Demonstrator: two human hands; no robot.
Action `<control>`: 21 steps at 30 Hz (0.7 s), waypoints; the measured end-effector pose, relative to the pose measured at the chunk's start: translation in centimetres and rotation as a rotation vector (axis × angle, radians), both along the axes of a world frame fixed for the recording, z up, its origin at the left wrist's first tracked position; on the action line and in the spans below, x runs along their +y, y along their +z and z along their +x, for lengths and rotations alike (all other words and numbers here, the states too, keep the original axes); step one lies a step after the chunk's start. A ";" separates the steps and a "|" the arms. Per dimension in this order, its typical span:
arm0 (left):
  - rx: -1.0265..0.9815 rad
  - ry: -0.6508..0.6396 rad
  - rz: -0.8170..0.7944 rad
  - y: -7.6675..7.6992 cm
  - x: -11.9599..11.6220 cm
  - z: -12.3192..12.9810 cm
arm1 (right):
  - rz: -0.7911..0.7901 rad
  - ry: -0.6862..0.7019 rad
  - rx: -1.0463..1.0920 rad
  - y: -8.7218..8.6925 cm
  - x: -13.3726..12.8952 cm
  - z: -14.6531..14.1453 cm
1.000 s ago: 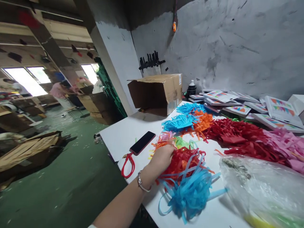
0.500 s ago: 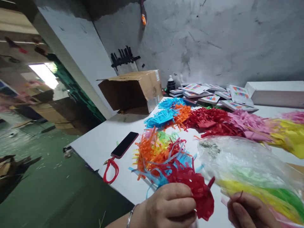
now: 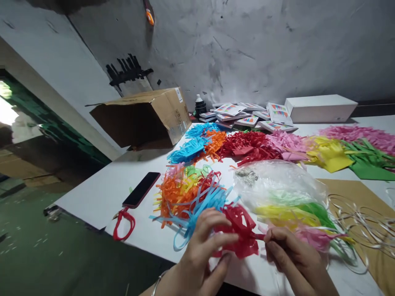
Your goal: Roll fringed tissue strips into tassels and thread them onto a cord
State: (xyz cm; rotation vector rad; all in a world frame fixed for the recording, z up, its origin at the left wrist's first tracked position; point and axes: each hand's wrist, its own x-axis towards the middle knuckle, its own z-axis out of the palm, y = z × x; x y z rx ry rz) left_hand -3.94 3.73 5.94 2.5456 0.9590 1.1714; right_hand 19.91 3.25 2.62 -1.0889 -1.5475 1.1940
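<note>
My right hand [image 3: 291, 255] pinches the twisted end of a red tissue paper tassel [image 3: 245, 230] just above the front of the table. Beside the tassel's fringe is my left hand [image 3: 200, 248], its fingers spread and the thumb apart from them. Whether those fingers brush the paper is hard to see. Behind the left hand lies a loose heap of orange, yellow and blue tassels [image 3: 182, 195]. A clear plastic bag [image 3: 277, 179] sits beyond the right hand, near yellow, green and pink tissue strips [image 3: 296, 216].
A phone [image 3: 142, 190] with a red cord lies at left. Fringed tissue bundles [image 3: 247, 146] run across the table's middle. Behind them are an open cardboard box [image 3: 173, 117], flat packages [image 3: 234, 113] and a white box [image 3: 321, 109]. Coiled string [image 3: 361, 222] rests on brown board at right.
The view has swung right, showing more of the table's right side. My left fingers have loosened from the red tassel and spread. My right hand has come in and pinched its twisted end.
</note>
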 end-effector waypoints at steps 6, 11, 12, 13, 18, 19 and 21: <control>-0.077 -0.027 -0.193 -1.6 -0.3 2.6 | 0.147 0.124 -0.102 -0.5 -0.7 0.0; -0.545 -0.052 -0.888 -2.4 -0.7 4.4 | 0.153 -0.076 -0.006 -1.2 -1.2 0.6; -0.694 -0.065 -1.054 -2.5 -0.8 4.5 | 0.179 -0.090 -0.016 -1.1 -1.2 0.7; -0.834 -0.095 -1.193 -2.7 -0.9 4.7 | 0.221 -0.080 -0.037 -1.0 -1.2 0.8; -1.181 -0.196 -1.445 -3.3 -1.5 4.9 | 0.491 -0.026 -0.193 -0.1 -1.4 0.2; -1.199 -0.185 -1.460 -3.4 -1.6 4.9 | 0.525 -0.043 -0.215 -0.1 -1.4 0.0; -1.208 -0.169 -1.491 -3.7 -1.8 4.9 | 0.578 -0.066 -0.250 -0.3 -1.5 -0.3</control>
